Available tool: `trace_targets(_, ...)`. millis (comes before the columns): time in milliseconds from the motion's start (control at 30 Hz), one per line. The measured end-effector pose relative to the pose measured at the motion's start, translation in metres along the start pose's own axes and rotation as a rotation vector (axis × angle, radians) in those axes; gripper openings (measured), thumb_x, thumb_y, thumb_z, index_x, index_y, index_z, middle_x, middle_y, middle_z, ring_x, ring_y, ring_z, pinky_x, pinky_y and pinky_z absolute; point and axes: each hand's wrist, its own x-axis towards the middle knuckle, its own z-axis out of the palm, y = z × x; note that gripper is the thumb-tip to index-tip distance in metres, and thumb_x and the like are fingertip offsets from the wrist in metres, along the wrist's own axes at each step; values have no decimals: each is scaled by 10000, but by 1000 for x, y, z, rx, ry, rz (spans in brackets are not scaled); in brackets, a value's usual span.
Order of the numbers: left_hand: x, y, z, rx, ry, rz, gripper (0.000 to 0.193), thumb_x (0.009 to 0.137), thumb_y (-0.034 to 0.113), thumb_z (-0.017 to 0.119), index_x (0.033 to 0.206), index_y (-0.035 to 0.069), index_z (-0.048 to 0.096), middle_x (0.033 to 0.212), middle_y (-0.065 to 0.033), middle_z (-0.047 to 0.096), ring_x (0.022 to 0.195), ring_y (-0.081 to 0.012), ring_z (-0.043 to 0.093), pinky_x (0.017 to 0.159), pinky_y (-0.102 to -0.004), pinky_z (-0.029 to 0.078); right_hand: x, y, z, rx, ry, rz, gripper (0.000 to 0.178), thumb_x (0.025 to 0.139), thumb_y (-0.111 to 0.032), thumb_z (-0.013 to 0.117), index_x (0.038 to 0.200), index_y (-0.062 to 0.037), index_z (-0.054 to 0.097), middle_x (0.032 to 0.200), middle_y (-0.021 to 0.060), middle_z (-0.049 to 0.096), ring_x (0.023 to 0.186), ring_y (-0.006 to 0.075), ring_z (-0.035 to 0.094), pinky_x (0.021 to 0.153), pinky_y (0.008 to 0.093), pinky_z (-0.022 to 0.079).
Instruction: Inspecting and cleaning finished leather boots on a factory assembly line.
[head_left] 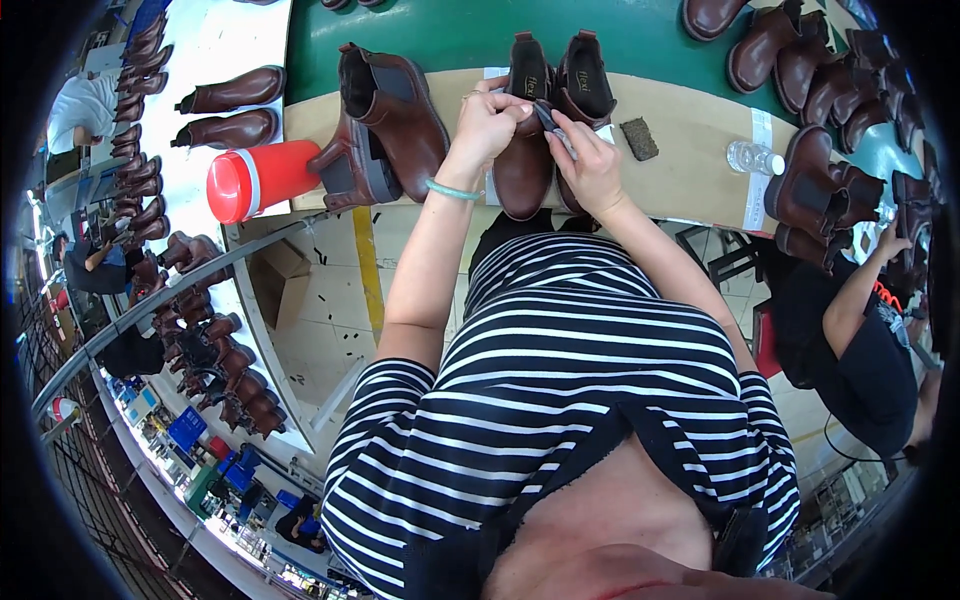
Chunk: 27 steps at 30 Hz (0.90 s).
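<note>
A pair of brown ankle boots stands in front of me, toes toward me: the left boot (522, 175) is between my hands, and the right boot (585, 85) is partly covered by my right hand. My left hand (487, 128) is closed in a pinch over the left boot's opening. My right hand (592, 165) grips a small dark flat piece (545, 116), whose exact kind I cannot make out. The piece's far end meets the left fingertips. A green bangle (452, 190) circles my left wrist.
Left of my hands stand two more brown boots (405, 130) and a red jug (262, 180). To the right lie a dark rough block (639, 139) and a clear bottle (752, 158). Cardboard (690, 160) borders the green surface (440, 30). A co-worker's arm (862, 290) reaches toward boots at right.
</note>
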Motion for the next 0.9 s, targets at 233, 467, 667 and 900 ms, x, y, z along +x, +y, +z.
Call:
trace_targets(233,1,-4,1,60,10,19,153,774,74,689,901,11,747,1341,-203,483,1200,-333,505,969,-398,431,0,3,-1,-52,-20,-34,311,805,-78,696,1109,-46,643,824,94,655,657,252,652,555,321,503)
trace_targets(467,-3,-4,5,14,25,39,144,780,78,683,894,23,751,1340,-189,483,1193,-326,506,964,-399,429,1,3,-1,41,14,-9,268,817,-101,684,1075,-36,651,811,101,659,627,258,647,541,336,503)
trace_targets(667,-4,-7,8,47,43,65,148,777,92,689,899,44,755,1343,-177,481,1215,-322,481,1002,-411,388,-1,-4,-10,154,80,34,252,825,-105,688,1061,-21,659,833,127,673,652,263,663,582,321,519)
trace_targets(900,-19,4,15,103,82,128,148,758,146,725,880,70,760,1318,-196,483,1254,-327,441,1013,-416,378,12,1,-71,465,-118,560,333,822,-146,728,1114,-4,657,847,84,687,745,113,619,667,273,495)
